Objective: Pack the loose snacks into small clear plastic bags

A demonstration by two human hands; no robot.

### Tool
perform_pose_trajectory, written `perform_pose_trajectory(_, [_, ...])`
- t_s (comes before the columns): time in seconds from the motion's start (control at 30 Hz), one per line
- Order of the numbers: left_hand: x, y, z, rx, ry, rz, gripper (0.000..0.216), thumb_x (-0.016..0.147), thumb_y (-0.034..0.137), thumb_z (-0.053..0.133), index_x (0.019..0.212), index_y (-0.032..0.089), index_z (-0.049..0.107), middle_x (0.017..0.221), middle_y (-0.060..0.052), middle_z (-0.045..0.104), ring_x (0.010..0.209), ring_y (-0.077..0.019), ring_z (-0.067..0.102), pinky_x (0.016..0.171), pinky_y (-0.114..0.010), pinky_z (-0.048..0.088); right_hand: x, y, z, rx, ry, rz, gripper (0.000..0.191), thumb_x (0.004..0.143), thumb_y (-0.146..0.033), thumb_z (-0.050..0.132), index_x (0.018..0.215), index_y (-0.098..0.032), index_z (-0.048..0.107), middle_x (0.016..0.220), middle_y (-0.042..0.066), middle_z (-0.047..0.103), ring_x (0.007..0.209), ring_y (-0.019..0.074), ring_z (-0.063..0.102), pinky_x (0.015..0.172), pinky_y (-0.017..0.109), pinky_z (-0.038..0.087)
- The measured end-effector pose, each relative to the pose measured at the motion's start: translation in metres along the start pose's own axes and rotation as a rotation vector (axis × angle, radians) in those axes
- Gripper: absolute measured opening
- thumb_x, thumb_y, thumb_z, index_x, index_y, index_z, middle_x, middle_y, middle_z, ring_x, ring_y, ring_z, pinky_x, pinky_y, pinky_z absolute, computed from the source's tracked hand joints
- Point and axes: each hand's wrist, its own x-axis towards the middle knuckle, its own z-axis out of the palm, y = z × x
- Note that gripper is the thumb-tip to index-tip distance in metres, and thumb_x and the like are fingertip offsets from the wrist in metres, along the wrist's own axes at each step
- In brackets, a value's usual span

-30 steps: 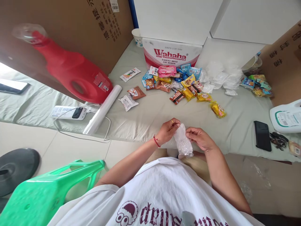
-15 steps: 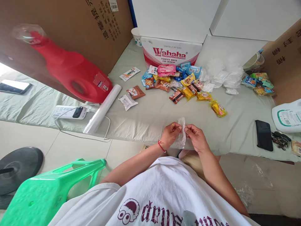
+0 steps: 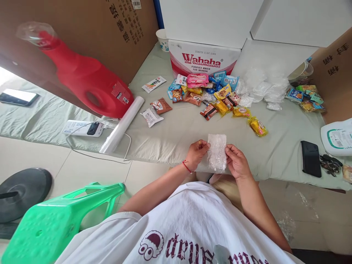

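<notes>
White shirt (image 3: 181,212) with maroon print fills bottom centre; green stool (image 3: 38,227) at lower left. Folded clear plastic (image 3: 217,154) held up just right of frame centre, roughly rectangular, crinkled. Left hand (image 3: 198,154) pinching its left edge, thumb and fingers; right hand (image 3: 238,161) pinching its right edge. Both grasping, neither released. Black phone (image 3: 310,158) lying on the cloth (image 3: 170,143) at right, keys (image 3: 330,165) just beside it. Clear film roll (image 3: 122,124) lies diagonally left of centre, power bank (image 3: 79,128) near it. Beyond: loose snack packs (image 3: 209,111) upper centre, clear plastic bundles (image 3: 255,90) piled to their right. Wahaha box (image 3: 203,60) behind the packs, paper cup (image 3: 162,40) near its left corner.
</notes>
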Motion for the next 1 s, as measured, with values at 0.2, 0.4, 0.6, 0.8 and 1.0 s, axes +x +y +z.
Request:
perform_pose_trajectory(0.2, [0.003,0.001,-0.002,-0.039,0.036,-0.028,0.038,0.075,0.049,0.081,0.075,0.019,0.058,0.064,0.006,0.050,0.057,-0.0082,0.046,0.058,-0.025,0.036,-0.008,-0.001,-0.002,-0.473,0.277,-0.295,0.030,0.090,-0.053,0.068,0.090,-0.023,0.062,0.079,-0.001,0.060,0.069,0.0150,0.051,0.066,0.029,0.044])
perform_pose_trajectory(0.4, [0.003,0.000,0.005,-0.061,0.029,-0.014,0.037,0.075,0.049,0.081,0.075,0.019,0.058,0.064,0.006,0.051,0.056,-0.0084,0.046,0.058,-0.025,0.036,-0.006,0.000,0.013,-0.790,0.074,-0.349,0.027,0.084,-0.044,0.073,0.101,-0.024,0.065,0.093,0.003,0.068,0.077,0.0187,0.056,0.070,0.032,0.046])
perform_pose_trajectory(0.6, [0.002,0.002,-0.003,-0.064,0.045,0.043,0.033,0.077,0.043,0.078,0.073,0.019,0.056,0.070,0.005,0.051,0.065,-0.0098,0.044,0.064,-0.025,0.037,0.008,0.016,0.004,-0.490,0.016,-0.139,0.025,0.087,-0.049,0.066,0.085,-0.024,0.065,0.075,-0.001,0.061,0.068,0.0163,0.052,0.066,0.030,0.043])
perform_pose_trajectory(0.8, [0.004,0.002,-0.004,-0.013,0.118,0.062,0.026,0.087,0.038,0.068,0.077,0.021,0.051,0.069,0.005,0.047,0.065,-0.0106,0.041,0.063,-0.025,0.034,0.002,0.012,0.003,-0.212,0.115,-0.098,0.039,0.081,-0.061,0.072,0.085,-0.025,0.058,0.079,-0.002,0.059,0.069,0.0151,0.051,0.064,0.028,0.046])
perform_pose_trajectory(1.0, [-0.001,-0.002,0.004,0.150,0.049,0.164,0.025,0.092,0.041,0.065,0.083,0.022,0.051,0.068,0.005,0.048,0.062,-0.0111,0.043,0.062,-0.025,0.035,0.005,0.012,0.010,-0.250,0.185,-0.107,0.046,0.079,-0.064,0.074,0.101,-0.025,0.063,0.091,0.002,0.066,0.079,0.0175,0.059,0.067,0.029,0.051])
